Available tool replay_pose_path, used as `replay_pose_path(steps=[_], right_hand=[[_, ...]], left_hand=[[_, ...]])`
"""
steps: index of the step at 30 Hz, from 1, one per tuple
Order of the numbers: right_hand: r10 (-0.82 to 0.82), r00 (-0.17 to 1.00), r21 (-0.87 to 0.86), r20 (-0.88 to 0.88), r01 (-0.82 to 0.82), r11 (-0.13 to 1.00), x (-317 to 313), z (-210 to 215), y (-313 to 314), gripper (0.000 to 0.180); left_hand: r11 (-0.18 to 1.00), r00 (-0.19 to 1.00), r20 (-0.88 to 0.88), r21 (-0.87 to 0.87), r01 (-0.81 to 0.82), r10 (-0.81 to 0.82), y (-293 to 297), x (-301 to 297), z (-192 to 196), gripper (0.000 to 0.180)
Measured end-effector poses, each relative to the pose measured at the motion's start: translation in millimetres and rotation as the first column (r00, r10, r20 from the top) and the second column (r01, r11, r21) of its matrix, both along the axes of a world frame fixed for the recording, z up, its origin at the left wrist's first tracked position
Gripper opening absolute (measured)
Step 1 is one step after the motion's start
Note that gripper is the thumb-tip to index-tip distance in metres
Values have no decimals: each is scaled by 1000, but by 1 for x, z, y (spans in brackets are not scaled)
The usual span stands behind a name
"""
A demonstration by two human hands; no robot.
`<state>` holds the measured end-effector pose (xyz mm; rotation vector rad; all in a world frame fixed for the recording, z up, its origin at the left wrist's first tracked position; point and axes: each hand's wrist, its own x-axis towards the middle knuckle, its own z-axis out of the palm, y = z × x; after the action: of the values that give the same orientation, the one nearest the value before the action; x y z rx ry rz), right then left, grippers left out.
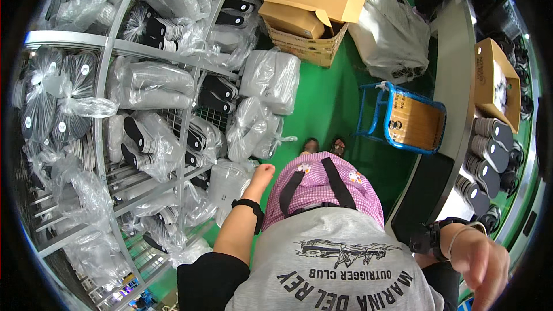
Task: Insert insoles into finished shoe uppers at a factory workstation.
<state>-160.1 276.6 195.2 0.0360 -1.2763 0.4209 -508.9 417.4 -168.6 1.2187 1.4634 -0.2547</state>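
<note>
My left hand (pixel 264 175) hangs beside my checked pink apron, near the lower bagged insoles on the rack. Its fingers are mostly turned out of sight, and nothing shows sticking out of it. On the right, my right hand (pixel 479 260) is held out near the counter, its fingers hanging loosely and slightly blurred, with no object visible in them. Close to that hand, stacks of black-topped insoles (pixel 487 177) stand on the counter. A clear bag of grey insoles (pixel 227 187) is nearest to my left hand.
Metal shelving (pixel 103 80) on the left carries many plastic-bagged insoles. Ahead are an opened cardboard box (pixel 302 46) and a large whitish sack (pixel 389 34). A blue-framed stool (pixel 417 120) with a wooden seat stands by the counter. Another carton (pixel 487 83) rests on the right.
</note>
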Motion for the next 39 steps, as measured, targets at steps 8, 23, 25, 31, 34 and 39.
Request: replay_pose_path(steps=[8, 23, 25, 31, 34, 39], right_hand=[[-126, 991, -981, -43, -18, 193, 25, -105, -9, 25], [486, 846, -601, 220, 510, -615, -49, -343, 4, 23], [296, 946, -604, 129, 312, -733, -62, -361, 0, 24], [313, 950, -441, -19, 273, -855, -75, -369, 44, 21], [267, 963, -415, -46, 224, -882, -73, -369, 70, 21], [441, 896, -482, -38, 371, -794, -89, -383, 54, 43]], left_hand=[[986, 986, -26, -33, -165, 164, 34, 15, 6, 28], [832, 824, 157, 29, -555, 544, 330, 111, -108, 39], [797, 785, 218, 48, -603, 580, 369, 123, -132, 42], [696, 725, 236, 205, -688, 647, 471, 138, -214, 39], [663, 835, 129, 548, -510, 536, 513, 135, -252, 43], [791, 821, -399, 604, -99, 407, 564, 111, -287, 51]])
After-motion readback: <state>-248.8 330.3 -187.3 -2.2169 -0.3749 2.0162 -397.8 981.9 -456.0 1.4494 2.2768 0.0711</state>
